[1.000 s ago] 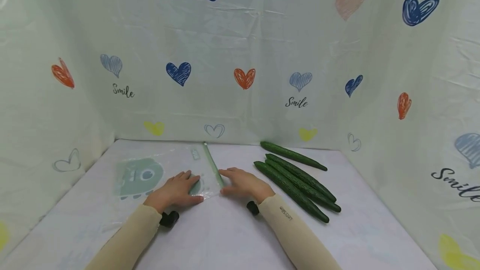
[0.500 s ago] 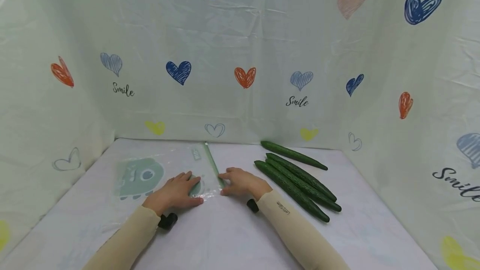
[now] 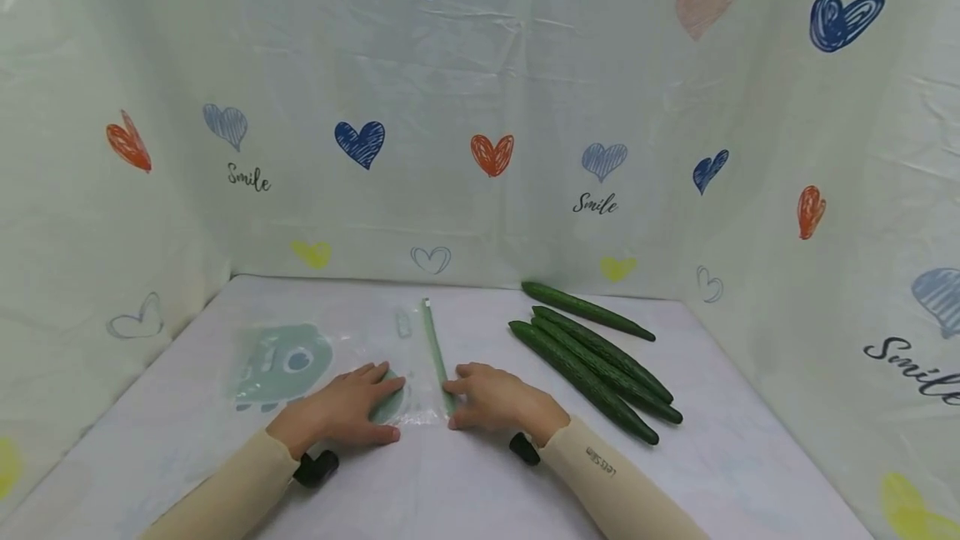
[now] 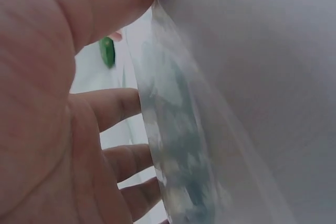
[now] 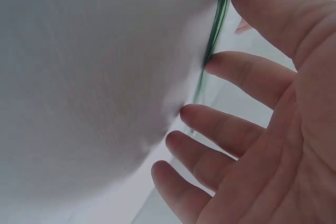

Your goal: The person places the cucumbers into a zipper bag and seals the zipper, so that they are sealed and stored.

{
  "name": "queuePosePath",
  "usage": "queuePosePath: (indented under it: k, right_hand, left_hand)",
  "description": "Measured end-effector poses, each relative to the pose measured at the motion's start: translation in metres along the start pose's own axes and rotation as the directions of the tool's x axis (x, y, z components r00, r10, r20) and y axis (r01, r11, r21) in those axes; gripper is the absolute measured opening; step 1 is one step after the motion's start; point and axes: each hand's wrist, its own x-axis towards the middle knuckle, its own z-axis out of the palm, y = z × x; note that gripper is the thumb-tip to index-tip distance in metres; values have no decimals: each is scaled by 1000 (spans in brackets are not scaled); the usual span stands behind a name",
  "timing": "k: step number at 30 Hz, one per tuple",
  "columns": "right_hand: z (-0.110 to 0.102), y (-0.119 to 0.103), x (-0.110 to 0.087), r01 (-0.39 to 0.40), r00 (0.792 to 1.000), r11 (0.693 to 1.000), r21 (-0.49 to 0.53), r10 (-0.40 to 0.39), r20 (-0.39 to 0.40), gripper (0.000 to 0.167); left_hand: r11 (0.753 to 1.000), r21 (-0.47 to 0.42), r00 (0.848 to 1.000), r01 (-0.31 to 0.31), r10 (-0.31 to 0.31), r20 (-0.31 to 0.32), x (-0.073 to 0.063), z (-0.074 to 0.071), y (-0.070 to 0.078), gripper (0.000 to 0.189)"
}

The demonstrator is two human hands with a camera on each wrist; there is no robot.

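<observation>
A clear plastic zip bag lies flat on the table, printed with a pale green one-eyed monster. Its green zip strip runs along the right edge. Spread over the bag's near part, my left hand rests with straight fingers; in the left wrist view its fingertips touch the film. At the strip's near end, my right hand touches it with thumb and index finger set apart. The right wrist view shows the strip beside these fingers, the others resting lower on the white surface.
To the right, several dark green cucumbers lie on the white table cover, three close together and one cucumber farther back. A white curtain with printed hearts surrounds the back and sides.
Both hands have shifted toward the near edge, the right one also slightly rightward. The bag and its strip have slid nearer with them. The cucumbers stay where they were.
</observation>
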Motion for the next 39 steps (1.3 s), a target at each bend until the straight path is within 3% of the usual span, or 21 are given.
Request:
queuePosePath:
  k: [7,14,21,26,34,39]
  right_hand:
    - [-2,-7,-21,116,993,992,-44,-117,-15,55]
    - [-9,-1,-26,206,979,978,39,-205,-16,49]
    - [-5,14,-15,76,997,991,113,-74,-23,53]
    - [-3,19,-4,51,999,993,110,-49,-24,58]
    - [-1,22,7,15,1000,990,137,-12,-20,63]
    - [-1,24,10,-7,1000,988,152,9,-10,64]
  left_hand:
    - [999,11,998,-44,43,37,-12,1,6,77]
    - [998,-24,994,-65,67,81,-20,-4,11,73]
    - [1000,-24,998,-8,9,55,1,-9,16,69]
    - [999,-29,998,42,-40,47,22,-12,20,72]
    - [999,54,999,-4,1,48,43,-11,25,74]
    - [995,79,994,62,-68,81,49,-9,28,77]
